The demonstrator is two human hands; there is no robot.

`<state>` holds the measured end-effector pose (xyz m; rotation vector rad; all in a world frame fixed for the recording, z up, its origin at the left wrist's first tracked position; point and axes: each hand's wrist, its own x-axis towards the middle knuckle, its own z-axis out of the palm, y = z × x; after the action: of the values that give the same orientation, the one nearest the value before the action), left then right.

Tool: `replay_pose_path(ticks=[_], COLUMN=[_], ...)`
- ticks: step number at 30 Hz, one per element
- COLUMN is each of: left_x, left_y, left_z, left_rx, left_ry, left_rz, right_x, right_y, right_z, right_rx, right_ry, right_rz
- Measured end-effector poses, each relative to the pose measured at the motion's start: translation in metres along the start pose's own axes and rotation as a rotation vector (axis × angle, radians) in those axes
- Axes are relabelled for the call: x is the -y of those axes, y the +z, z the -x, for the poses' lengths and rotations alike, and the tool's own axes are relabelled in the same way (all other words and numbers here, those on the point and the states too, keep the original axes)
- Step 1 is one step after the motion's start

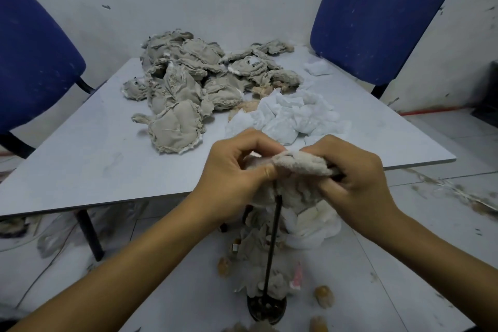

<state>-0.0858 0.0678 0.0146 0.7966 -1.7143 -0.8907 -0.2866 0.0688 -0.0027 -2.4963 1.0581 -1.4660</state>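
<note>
Plush skin (296, 163) is being gripped by left hand (237, 170) and right hand (358, 172). Both are pinching it over a rod (273, 237), past the table's (80, 156) near edge.

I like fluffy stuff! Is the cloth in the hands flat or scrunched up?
Scrunched up: the left hand and right hand pinch the fluffy cloth into bunched folds.

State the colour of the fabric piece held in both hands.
Beige, fuzzy fabric piece; head view shows it best.
</note>
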Motion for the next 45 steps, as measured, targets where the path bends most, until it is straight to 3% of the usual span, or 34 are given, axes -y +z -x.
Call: replay_pose_path(ticks=[2, 6, 12, 16, 18, 20, 24, 29, 31, 33, 35, 38, 40, 45], left_x=[0.001, 0.015, 0.019, 0.010, 0.008, 0.010, 0.022, 0.021, 0.018, 0.013, 0.010, 0.015, 0.019, 0.013], left_y=[0.000, 0.003, -0.005, 0.004, 0.006, 0.005, 0.003, 0.001, -0.001, -0.007, -0.016, -0.019, -0.019, -0.018], left_z=[-0.001, 0.009, 0.005, 0.007, 0.002, 0.001, 0.008, 0.008, 0.007, 0.004, 0.000, 0.001, 0.003, 0.003], left_rx=[0.004, 0.051, 0.111, -0.020, -0.068, -0.017, 0.110, 0.137, 0.086, 0.026, 0.087, 0.310, 0.345, 0.193], left_ry=[0.055, -0.149, -0.190, -0.102, -0.014, 0.010, -0.146, -0.166, -0.139, -0.118, -0.112, -0.195, -0.201, -0.142], left_rz=[-0.055, -0.074, -0.175, -0.017, -0.050, -0.188, -0.339, -0.286, -0.114, 0.082, 0.083, -0.234, -0.329, -0.109], right_x=[0.001, -0.004, -0.007, -0.006, -0.005, -0.007, -0.012, -0.010, -0.005, -0.001, 0.001, 0.007, 0.006, -0.005], right_y=[0.002, 0.007, 0.013, 0.010, 0.010, 0.012, 0.020, 0.015, 0.009, -0.001, -0.008, -0.003, 0.005, 0.002], right_z=[0.002, 0.005, 0.008, 0.006, 0.004, 0.005, 0.010, 0.010, 0.005, -0.003, -0.009, -0.006, -0.003, 0.000], right_rx=[0.010, 0.229, 0.270, 0.134, 0.074, 0.142, 0.428, 0.489, 0.383, 0.140, 0.016, 0.106, 0.186, 0.250], right_ry=[-0.014, 0.099, 0.201, 0.178, 0.154, 0.163, 0.297, 0.340, 0.383, 0.368, 0.277, 0.186, 0.184, 0.327], right_rz=[0.033, 0.035, -0.098, -0.078, -0.061, -0.019, -0.003, -0.015, -0.150, -0.316, -0.313, -0.235, -0.229, -0.319])
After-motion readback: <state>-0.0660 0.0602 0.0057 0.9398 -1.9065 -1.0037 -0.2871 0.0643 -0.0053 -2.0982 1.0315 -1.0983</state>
